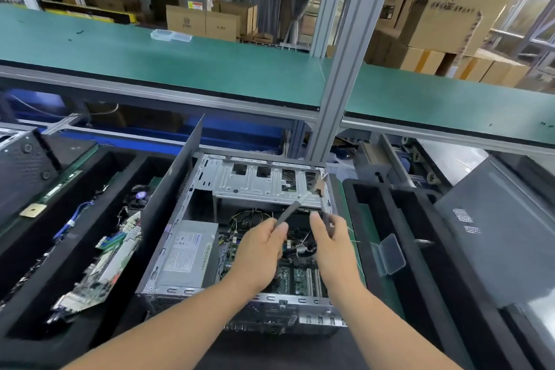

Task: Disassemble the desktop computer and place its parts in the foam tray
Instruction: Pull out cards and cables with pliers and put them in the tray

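Observation:
The open desktop case (192, 198) lies in front of me, with its grey power supply (187, 252) at the left, the drive cage (255, 180) at the back and the motherboard (300, 276) at the bottom right. My left hand (261, 249) grips one end of a grey cable (292, 209) above the board. My right hand (330, 240) pinches the other strand of that cable. The two strands meet at a small connector (319, 185) by the drive cage. The black foam tray (60, 249) to the left holds a circuit board (102, 270), a blue cable (72, 219) and a fan (139, 195).
A dark side panel (177, 177) stands upright between tray and case. A second foam tray (390, 219) with a clear plastic box (390, 254) sits right, beside a grey case cover (495, 228). An aluminium post (339, 69) rises behind the case. Green shelf (150, 57) above.

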